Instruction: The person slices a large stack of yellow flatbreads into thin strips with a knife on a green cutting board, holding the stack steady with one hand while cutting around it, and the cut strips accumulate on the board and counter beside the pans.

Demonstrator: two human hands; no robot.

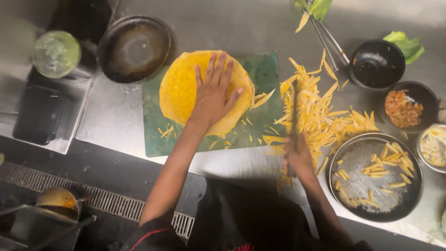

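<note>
My left hand lies flat, fingers spread, on a stack of round yellow flatbreads that rests on a green cutting board. My right hand grips the handle of a knife whose blade points away from me into a pile of yellow strips at the board's right edge. A few loose strips lie on the board between my hands.
A round metal plate with several strips sits right of the knife. Behind it stand a black bowl, a bowl of brown bits, tongs and green leaves. A dark pan and green lid lie left.
</note>
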